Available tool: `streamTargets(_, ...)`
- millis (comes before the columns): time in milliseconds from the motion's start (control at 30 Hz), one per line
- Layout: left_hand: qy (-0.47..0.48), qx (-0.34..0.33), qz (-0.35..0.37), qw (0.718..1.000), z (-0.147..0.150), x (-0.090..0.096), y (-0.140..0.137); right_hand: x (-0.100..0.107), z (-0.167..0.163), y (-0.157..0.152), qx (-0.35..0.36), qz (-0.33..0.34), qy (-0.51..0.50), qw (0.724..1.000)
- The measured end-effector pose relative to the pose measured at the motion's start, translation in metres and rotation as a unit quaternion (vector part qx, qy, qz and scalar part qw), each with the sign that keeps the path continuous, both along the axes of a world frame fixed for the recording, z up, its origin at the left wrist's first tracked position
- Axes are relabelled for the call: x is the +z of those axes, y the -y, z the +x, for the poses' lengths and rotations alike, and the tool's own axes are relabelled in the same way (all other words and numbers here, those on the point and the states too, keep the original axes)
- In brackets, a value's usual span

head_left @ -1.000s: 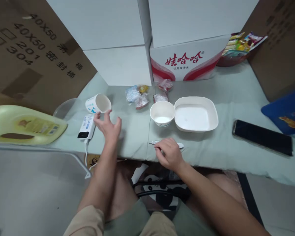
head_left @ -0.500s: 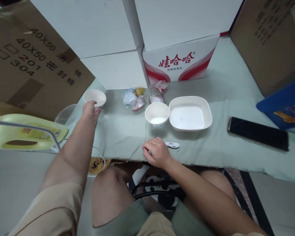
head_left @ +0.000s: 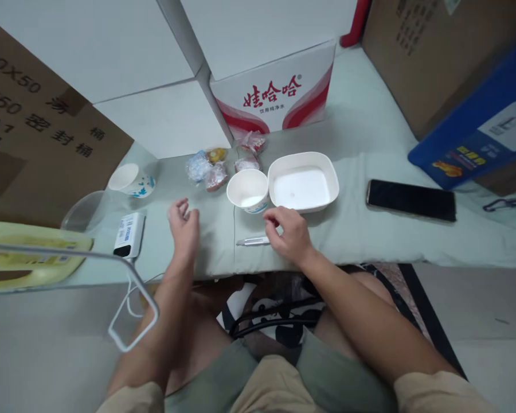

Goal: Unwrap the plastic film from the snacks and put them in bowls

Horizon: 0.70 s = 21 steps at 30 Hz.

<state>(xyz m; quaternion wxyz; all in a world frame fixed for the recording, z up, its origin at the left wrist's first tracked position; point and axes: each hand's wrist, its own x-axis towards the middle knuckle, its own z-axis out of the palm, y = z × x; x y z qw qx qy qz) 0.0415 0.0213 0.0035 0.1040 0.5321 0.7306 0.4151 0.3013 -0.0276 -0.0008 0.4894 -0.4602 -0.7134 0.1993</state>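
My left hand (head_left: pixel 184 228) hovers over the cloth with its thumb and fingers apart, holding nothing. To its left a white paper bowl (head_left: pixel 140 184) with a blue pattern stands apart from it. My right hand (head_left: pixel 290 234) is loosely curled, just in front of a second paper bowl (head_left: pixel 254 202) and a white rectangular tub (head_left: pixel 303 189). A slim white utility knife (head_left: pixel 253 241) lies on the cloth, its right end hidden by that hand. Behind the second bowl are several small items in clear wrappers (head_left: pixel 215 172).
A white power bank (head_left: pixel 129 234) with a cable, a clear round lid (head_left: pixel 83 212) and a yellow jug (head_left: pixel 34 252) are on the left. A black phone (head_left: pixel 410 199) and a blue box (head_left: pixel 468 137) are on the right. Cartons (head_left: pixel 275 103) line the back.
My left hand has let go of the left paper bowl and come back toward me. My right hand has shifted right over the knife. The view has turned to the right.
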Motion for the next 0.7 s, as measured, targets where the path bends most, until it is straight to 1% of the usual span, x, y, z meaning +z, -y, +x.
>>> streamTargets(33,0.024,0.000,-0.005,1.000,0.004,-0.010,0.007,0.002,0.010,0.001,-0.016,-0.001,0.000,1.000)
streamTargets(67,0.025,-0.019,-0.013,0.999,0.009,-0.020,0.013,0.004,0.020,0.003,-0.031,-0.004,0.005,1.000)
streamTargets(100,0.012,-0.037,-0.020,0.999,0.012,-0.027,0.017,0.007,0.033,0.004,-0.049,-0.009,0.015,0.999)
streamTargets(167,-0.035,-0.081,-0.037,0.995,0.016,-0.034,0.022,0.010,0.064,0.007,-0.099,-0.023,0.052,0.993)
streamTargets(233,-0.079,-0.114,-0.051,0.989,0.017,-0.034,0.021,0.009,0.102,0.011,-0.169,-0.027,0.110,0.979)
streamTargets(300,-0.100,-0.131,-0.056,0.985,0.015,-0.030,0.019,0.002,0.146,0.017,-0.232,-0.024,0.180,0.956)
streamTargets(400,-0.105,-0.155,-0.053,0.981,0.008,-0.028,0.016,-0.015,0.208,0.029,-0.305,-0.049,0.270,0.912)
streamTargets(467,-0.105,-0.168,-0.050,0.979,0.004,-0.030,0.014,-0.025,0.236,0.036,-0.325,-0.081,0.305,0.891)
streamTargets(567,-0.098,-0.171,-0.042,0.979,-0.001,-0.031,0.014,-0.031,0.254,0.040,-0.316,-0.141,0.336,0.876)
streamTargets(633,-0.090,-0.169,-0.035,0.981,-0.001,-0.031,0.015,-0.029,0.254,0.039,-0.310,-0.165,0.351,0.868)
streamTargets(700,-0.084,-0.171,-0.025,0.981,-0.001,-0.029,0.019,-0.026,0.251,0.038,-0.306,-0.170,0.361,0.865)
